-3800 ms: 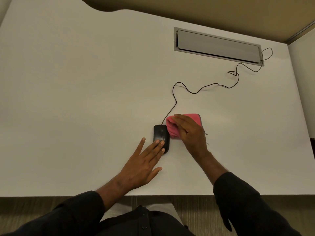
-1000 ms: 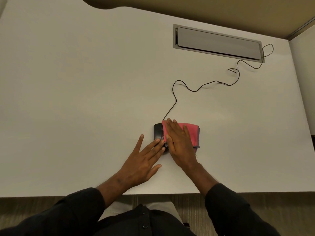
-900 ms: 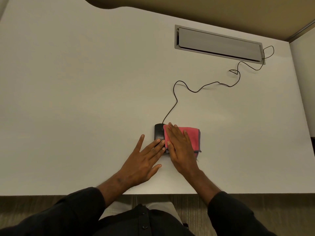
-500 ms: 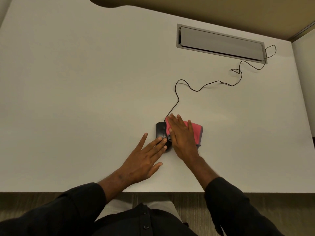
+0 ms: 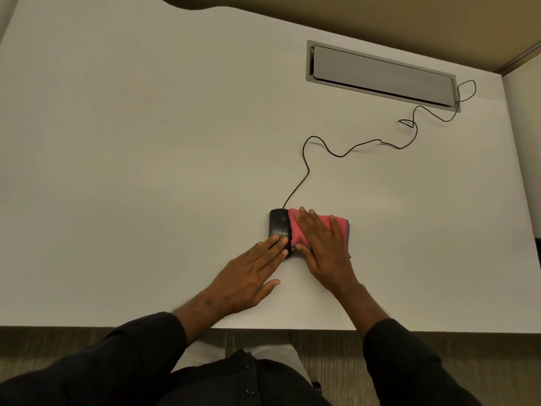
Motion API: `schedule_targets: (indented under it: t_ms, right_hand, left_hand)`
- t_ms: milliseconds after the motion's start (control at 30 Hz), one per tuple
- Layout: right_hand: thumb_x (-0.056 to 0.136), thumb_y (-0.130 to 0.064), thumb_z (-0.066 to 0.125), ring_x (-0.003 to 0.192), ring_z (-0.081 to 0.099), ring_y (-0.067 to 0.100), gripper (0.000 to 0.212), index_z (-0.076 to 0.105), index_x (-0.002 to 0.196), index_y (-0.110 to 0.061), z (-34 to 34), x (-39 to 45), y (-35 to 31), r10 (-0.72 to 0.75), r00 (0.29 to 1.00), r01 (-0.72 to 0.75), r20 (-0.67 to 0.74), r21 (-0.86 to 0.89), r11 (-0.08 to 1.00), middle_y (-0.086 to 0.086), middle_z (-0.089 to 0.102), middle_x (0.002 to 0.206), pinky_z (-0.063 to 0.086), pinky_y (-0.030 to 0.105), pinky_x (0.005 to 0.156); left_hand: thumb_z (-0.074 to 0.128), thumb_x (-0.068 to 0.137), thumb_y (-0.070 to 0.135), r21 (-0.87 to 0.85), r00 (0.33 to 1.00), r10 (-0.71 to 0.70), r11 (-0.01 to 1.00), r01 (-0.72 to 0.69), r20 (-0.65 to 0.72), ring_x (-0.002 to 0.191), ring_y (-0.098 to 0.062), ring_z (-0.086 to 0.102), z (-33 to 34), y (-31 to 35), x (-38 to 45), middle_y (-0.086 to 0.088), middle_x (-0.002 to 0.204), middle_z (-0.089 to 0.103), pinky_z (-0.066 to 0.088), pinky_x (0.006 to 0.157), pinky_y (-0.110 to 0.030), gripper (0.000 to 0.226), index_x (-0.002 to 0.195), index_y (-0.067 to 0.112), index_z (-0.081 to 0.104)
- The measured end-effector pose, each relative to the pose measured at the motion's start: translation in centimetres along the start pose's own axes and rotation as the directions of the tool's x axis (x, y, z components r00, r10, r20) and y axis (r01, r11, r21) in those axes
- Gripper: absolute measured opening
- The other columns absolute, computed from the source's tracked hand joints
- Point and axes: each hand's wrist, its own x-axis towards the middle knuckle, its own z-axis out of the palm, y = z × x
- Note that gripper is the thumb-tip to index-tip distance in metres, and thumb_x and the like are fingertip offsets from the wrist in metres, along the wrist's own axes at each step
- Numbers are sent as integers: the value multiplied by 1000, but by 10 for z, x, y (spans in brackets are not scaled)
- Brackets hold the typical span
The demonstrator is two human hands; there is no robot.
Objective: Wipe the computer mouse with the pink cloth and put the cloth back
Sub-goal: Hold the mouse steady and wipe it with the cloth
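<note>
The black wired computer mouse (image 5: 278,225) lies on the white desk (image 5: 146,171), near the front edge. My left hand (image 5: 248,276) is flat with its fingers apart, and its fingertips rest on the rear of the mouse. The folded pink cloth (image 5: 339,225) lies against the mouse's right side. My right hand (image 5: 322,250) presses down on the cloth with fingers stretched out and the thumb at the cloth's near left corner. Most of the cloth is hidden under that hand.
The mouse cable (image 5: 351,148) snakes from the mouse to the back right and into a grey cable hatch (image 5: 380,74) set in the desk. The desk's front edge (image 5: 292,329) is just below my wrists.
My right hand has slid the cloth back and forth along the right side of the mouse, and more of the mouse's top shows now. My left hand has stayed on the mouse.
</note>
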Motion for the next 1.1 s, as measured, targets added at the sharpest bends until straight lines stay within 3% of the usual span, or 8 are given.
schedule_targets:
  t_ms: [167,467,600,700,800,933,1033,1100]
  right_hand:
    - [99,-28,50,135,47,28,55,32,150,-20,-2,21,-13,129,982,-115,-140,107,988,9,51,146,24,55,116]
    - [90,1,62,135,47,31,50,51,139,-2,0,-8,-15,-39,979,72,-199,161,984,16,52,143,40,60,107]
    - [89,4,63,134,49,29,49,56,137,-7,-16,30,-21,-67,991,80,-113,116,990,12,56,141,36,51,113]
    - [87,-3,66,128,54,28,48,61,133,-13,-31,68,-23,-50,997,47,61,53,998,9,60,136,38,47,110]
    - [84,-5,67,126,54,25,52,59,134,-18,-37,84,-27,-96,979,107,177,-57,993,4,60,137,39,41,107]
    - [80,-3,72,129,51,30,60,56,137,-13,-42,67,-32,-144,970,175,194,-153,973,9,55,142,41,47,107]
    - [68,-4,86,113,64,35,60,65,124,-5,-43,57,-36,-224,961,252,162,-186,950,16,66,126,53,51,94]
    - [68,-6,86,112,65,36,59,65,124,-4,-44,56,-37,-248,954,278,171,-186,942,17,67,125,53,51,93]
  left_hand:
    - [38,106,43,18,1000,22,1000,-22,18,152,-27,29,1,-3,0,-14,162,33,32,121,-39,61,153,4,39]
    - [39,105,41,25,999,37,999,-36,-22,151,-27,30,4,-4,1,-16,161,34,31,121,-39,59,152,5,40]
    - [37,107,40,44,998,56,997,-57,12,153,-27,26,5,-6,0,-13,163,32,28,123,-43,58,154,7,36]
    - [32,108,41,92,997,71,993,-74,34,154,-27,24,5,-8,1,-12,164,30,25,124,-48,57,155,8,34]
    - [30,109,42,111,997,70,991,-75,44,155,-27,23,5,-8,0,-12,165,29,20,126,-50,57,156,9,33]
    - [28,108,43,109,997,63,992,-69,53,154,-26,24,6,-6,2,-11,163,32,18,124,-50,57,155,9,32]
    - [29,108,43,108,997,52,992,-58,61,154,-26,23,6,-6,2,-11,162,33,16,124,-50,57,154,10,34]
    - [29,108,43,109,997,53,992,-60,60,154,-26,23,6,-6,2,-11,163,33,15,124,-50,57,154,10,36]
